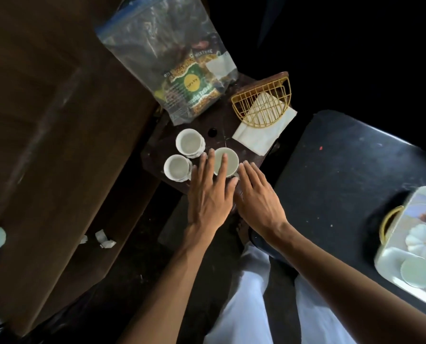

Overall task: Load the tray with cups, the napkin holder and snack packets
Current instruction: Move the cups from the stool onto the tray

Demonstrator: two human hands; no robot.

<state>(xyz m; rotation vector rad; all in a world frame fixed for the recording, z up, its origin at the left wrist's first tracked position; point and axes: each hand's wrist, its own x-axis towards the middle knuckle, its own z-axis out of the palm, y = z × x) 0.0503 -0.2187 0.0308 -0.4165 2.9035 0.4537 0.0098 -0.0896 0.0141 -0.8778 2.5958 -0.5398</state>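
White cup (pixel 228 161) half hidden under spread left fingers (pixel 223 165) (right fingers (pixel 250 173) likewise apart).

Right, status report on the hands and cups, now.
Left hand open, fingers over nearest cup. Right hand open beside it. Two cups left of it on small table. Tray far right, path clear.

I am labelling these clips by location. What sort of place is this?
Probably a home room: a small dark side table holds tea cups, a napkin holder and a bag of snack packets.
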